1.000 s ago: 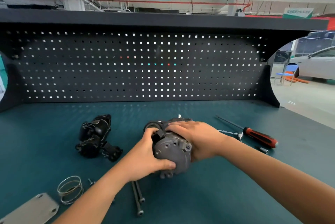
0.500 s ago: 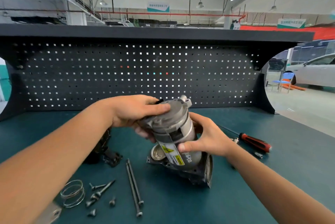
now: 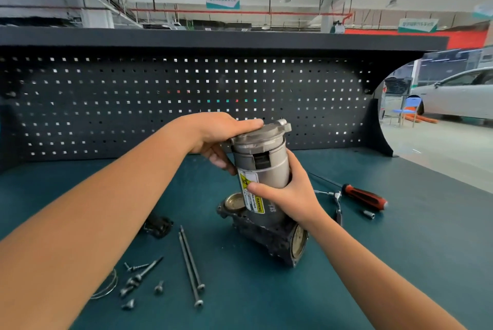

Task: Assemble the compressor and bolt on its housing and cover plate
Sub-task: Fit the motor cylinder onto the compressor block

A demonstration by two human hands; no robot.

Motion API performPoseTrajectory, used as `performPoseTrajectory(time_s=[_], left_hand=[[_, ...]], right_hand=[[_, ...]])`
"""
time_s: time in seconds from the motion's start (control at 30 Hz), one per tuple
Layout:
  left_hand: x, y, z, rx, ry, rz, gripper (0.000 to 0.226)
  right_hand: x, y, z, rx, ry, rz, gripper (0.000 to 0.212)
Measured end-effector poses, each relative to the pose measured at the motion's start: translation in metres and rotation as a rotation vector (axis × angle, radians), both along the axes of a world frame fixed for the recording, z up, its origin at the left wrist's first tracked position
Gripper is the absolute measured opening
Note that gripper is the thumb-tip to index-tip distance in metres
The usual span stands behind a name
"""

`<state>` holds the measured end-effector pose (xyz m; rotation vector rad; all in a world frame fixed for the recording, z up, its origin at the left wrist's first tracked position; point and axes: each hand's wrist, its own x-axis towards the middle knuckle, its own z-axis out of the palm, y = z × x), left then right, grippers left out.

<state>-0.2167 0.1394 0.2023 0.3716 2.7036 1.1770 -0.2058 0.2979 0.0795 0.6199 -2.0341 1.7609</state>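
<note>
The compressor (image 3: 266,169) stands near-upright on the desk (image 3: 400,249), your left hand (image 3: 213,134) clasping its top cap (image 3: 262,134), your right hand (image 3: 290,193) wrapped round its body; seat it square before fetching the long bolts (image 3: 190,263).

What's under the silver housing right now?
Under the housing: the black compressor body, standing on the bench. The right hand covers part of the joint, so seating can't be seen.
</note>
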Motion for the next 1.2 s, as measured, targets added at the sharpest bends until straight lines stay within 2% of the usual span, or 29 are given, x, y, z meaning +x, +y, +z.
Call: performPoseTrajectory(time_s=[0.13,0.27,0.37,0.43,0.57,0.67,0.73,0.8,0.87,1.03,1.2], left_hand=[[-0.007,0.019,0.001,-0.005,0.055,0.069,0.050],[-0.014,0.020,-0.006,0.115,0.089,0.066,0.028],[-0.017,0.012,-0.015,0.317,0.044,0.017,0.025],[-0.016,0.008,-0.021,0.384,0.051,-0.001,0.025],[-0.009,-0.002,-0.022,0.314,0.227,-0.060,0.019],[0.000,-0.008,-0.013,0.212,0.405,-0.197,0.016],[0.008,-0.006,-0.004,0.091,0.404,-0.286,0.017],[0.014,-0.001,0.003,-0.033,0.356,-0.349,0.035],[0.015,0.004,0.004,-0.103,0.363,-0.375,0.041],[0.013,0.006,0.003,-0.046,0.405,-0.343,0.032],[-0.002,0.021,0.001,0.012,0.408,-0.315,0.028]], right_hand=[[0.000,0.005,0.000,-0.126,-0.040,-0.027,0.064],[0.000,0.001,0.001,-0.145,-0.040,-0.032,0.064],[-0.002,-0.006,0.000,-0.140,-0.022,-0.021,0.064],[-0.003,-0.007,-0.001,-0.125,-0.021,0.031,0.064],[-0.012,-0.001,0.003,-0.049,-0.088,0.225,0.075],[-0.016,0.002,0.005,0.007,-0.102,0.299,0.072],[-0.017,0.002,0.003,0.017,-0.090,0.304,0.070],[-0.016,0.001,0.002,0.022,-0.075,0.298,0.071],[-0.013,0.000,0.001,0.023,-0.055,0.286,0.074],[-0.010,-0.008,-0.002,-0.026,0.020,0.175,0.075],[-0.019,0.003,0.001,-0.082,-0.063,0.181,0.069]])
